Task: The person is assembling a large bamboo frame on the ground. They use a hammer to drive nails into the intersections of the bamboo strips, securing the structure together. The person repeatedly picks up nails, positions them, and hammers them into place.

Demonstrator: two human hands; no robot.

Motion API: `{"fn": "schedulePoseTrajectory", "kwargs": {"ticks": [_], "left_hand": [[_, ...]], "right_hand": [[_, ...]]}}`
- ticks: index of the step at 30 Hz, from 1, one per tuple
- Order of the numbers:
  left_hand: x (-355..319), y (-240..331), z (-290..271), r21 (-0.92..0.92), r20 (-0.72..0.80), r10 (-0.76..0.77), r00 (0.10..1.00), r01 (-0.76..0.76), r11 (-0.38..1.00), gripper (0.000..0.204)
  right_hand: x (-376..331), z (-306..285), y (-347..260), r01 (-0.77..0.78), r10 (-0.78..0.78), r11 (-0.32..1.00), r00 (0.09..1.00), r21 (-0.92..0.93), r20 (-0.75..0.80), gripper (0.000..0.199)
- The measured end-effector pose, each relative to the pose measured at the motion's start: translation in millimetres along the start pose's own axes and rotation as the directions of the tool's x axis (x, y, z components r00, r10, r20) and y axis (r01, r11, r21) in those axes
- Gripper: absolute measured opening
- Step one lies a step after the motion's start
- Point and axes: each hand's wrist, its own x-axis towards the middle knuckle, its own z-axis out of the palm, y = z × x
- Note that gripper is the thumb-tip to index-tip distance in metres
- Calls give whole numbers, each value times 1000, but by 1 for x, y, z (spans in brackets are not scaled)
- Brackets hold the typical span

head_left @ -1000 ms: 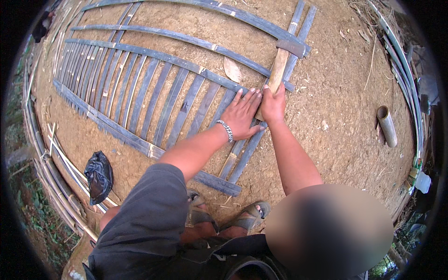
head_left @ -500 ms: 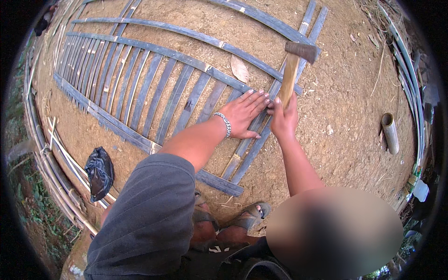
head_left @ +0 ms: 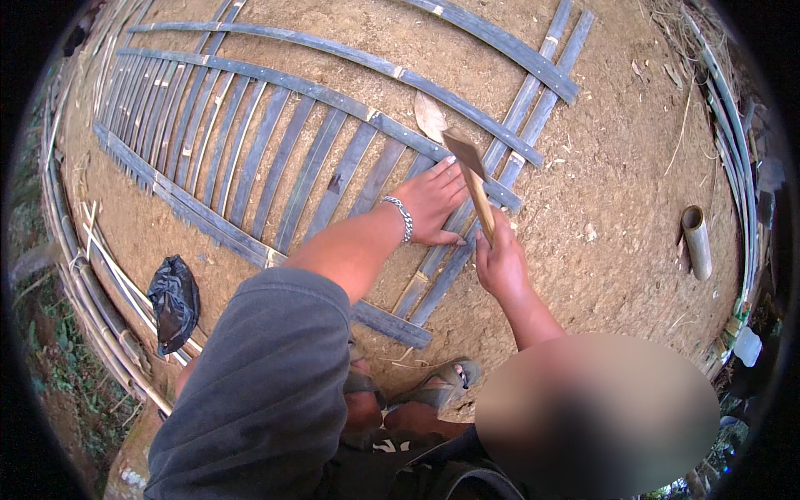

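Observation:
A hatchet (head_left: 478, 198) with a pale wooden handle and a dark metal head is gripped in my right hand (head_left: 503, 260). Its head hangs just above the fingertips of my left hand (head_left: 429, 204), near the right end of a long bamboo rail (head_left: 329, 97). Fingers outstretched, my left hand presses flat on the rail and a crossing bamboo slat (head_left: 440, 250). Rail and slats belong to a grey split-bamboo lattice on the ground. Whether the head touches the rail I cannot tell. Any nail under it is hidden.
More bamboo rails (head_left: 333, 52) lie beyond. A dry leaf (head_left: 430, 117) rests beside one. At left are a black plastic bag (head_left: 173, 304) and bamboo poles (head_left: 100, 312). A short bamboo tube (head_left: 697, 243) lies at right, near long curved strips (head_left: 733, 142). My sandalled feet (head_left: 433, 387) are close by.
The hatchet has swung down and left, from upright over the right side to above my left fingertips. My right hand has lowered a little with it. My left hand stays pressed in place.

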Motion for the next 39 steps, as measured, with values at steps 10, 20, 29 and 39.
{"fn": "schedulePoseTrajectory", "kwargs": {"ticks": [10, 20, 29, 39], "left_hand": [[1, 2, -3, -10, 3, -2, 1000, 2, 1000, 111], [-1, 0, -1, -21, -26, 3, 1000, -3, 1000, 112], [-3, -1, 4, -44, -68, 21, 997, -24, 999, 111], [-2, 0, -3, 2, -39, 19, 999, -19, 1000, 107]], "right_hand": [[-3, 2, 13, 73, -77, 996, 995, -52, -66, 53], [-2, -3, 12, 222, -229, 972, 968, -78, -104, 53], [-4, -5, 25, 249, -263, 960, 959, -125, -105, 55], [10, -10, 23, 103, -88, 969, 993, -225, 76, 54]]}}
